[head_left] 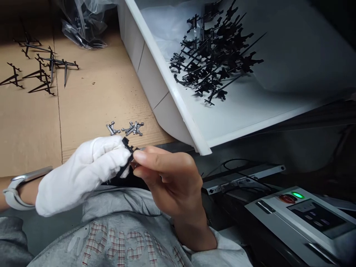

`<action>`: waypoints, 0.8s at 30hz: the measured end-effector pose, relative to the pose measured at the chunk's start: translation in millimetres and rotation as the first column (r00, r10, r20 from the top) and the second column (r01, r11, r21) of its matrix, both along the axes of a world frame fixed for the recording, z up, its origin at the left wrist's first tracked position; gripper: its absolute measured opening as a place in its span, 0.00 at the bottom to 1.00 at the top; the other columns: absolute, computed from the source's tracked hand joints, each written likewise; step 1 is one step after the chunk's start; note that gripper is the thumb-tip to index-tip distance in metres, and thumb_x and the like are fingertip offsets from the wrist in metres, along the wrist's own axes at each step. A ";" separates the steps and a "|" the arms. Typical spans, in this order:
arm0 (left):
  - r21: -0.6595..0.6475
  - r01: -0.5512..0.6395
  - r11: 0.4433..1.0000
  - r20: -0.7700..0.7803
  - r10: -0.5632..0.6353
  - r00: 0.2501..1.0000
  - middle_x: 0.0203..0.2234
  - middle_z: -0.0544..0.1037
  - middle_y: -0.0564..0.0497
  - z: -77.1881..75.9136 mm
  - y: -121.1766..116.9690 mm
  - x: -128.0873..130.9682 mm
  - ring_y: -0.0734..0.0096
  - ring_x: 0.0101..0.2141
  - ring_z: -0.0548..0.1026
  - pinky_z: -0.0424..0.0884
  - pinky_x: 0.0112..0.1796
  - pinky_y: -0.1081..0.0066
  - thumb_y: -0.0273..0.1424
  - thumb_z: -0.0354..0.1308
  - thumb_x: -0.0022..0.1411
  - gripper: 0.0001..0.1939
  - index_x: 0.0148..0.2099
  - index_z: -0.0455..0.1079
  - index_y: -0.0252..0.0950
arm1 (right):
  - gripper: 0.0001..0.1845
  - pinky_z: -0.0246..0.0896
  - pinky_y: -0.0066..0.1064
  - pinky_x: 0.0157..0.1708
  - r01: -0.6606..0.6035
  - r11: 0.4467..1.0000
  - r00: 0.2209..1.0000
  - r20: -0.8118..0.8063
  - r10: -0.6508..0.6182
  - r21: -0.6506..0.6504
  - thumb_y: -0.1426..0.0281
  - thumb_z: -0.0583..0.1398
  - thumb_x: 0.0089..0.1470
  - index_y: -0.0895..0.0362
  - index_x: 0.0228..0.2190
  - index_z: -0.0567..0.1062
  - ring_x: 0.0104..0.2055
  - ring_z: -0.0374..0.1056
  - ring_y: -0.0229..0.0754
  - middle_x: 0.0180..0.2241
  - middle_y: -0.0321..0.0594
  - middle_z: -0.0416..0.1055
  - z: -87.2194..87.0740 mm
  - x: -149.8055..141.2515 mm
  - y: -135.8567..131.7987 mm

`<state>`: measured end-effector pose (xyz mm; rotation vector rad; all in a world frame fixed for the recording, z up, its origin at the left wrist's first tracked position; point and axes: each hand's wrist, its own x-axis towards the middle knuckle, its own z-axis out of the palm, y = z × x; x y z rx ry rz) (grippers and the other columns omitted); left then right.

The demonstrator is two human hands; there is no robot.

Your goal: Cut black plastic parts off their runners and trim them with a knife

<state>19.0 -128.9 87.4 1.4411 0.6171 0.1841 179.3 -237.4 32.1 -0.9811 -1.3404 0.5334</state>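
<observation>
In a white glove, my left hand is closed around a small black plastic part held in front of my body. The bare thumb and forefinger of my right hand pinch the near end of that same part; my fingers cover much of it. Just beyond the glove, several small dark brackets lie on the tan tabletop.
A white bin at the upper right holds a heap of black plastic parts. More spiked black parts lie at the far left, near a clear bag. A control box with a green light stands lower right.
</observation>
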 end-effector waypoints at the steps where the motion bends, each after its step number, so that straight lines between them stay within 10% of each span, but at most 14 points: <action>1: 0.007 -0.010 1.000 0.005 0.010 1.000 0.27 0.62 0.56 1.0 0.1 1.2 0.75 0.29 0.59 0.63 0.30 0.73 0.43 0.56 0.74 0.20 0.30 0.63 0.39 | 0.30 0.76 0.32 0.25 0.007 1.000 1.000 -0.006 -0.007 -0.001 0.75 0.66 0.67 0.37 0.64 0.74 0.29 0.80 0.42 0.38 0.33 0.84 0.9 -0.5 -0.6; 19: -0.014 0.012 1.000 0.020 -0.011 1.000 0.27 0.63 0.55 3.3 1.9 -0.2 0.74 0.29 0.60 0.64 0.30 0.73 0.41 0.55 0.77 0.20 0.31 0.64 0.39 | 0.26 0.72 0.33 0.22 0.150 0.983 0.986 0.085 -0.142 -0.103 0.71 0.66 0.67 0.34 0.61 0.74 0.24 0.73 0.42 0.36 0.35 0.80 0.0 -1.3 -11.7; 24: 0.001 -0.106 0.994 0.119 0.105 0.987 0.31 0.73 0.53 5.9 2.3 0.3 0.72 0.32 0.70 0.71 0.35 0.73 0.38 0.59 0.74 0.14 0.34 0.72 0.38 | 0.20 0.70 0.28 0.24 -0.053 0.997 0.988 -0.145 0.045 -0.055 0.72 0.62 0.71 0.47 0.61 0.70 0.24 0.67 0.37 0.28 0.29 0.64 5.5 -4.3 -3.4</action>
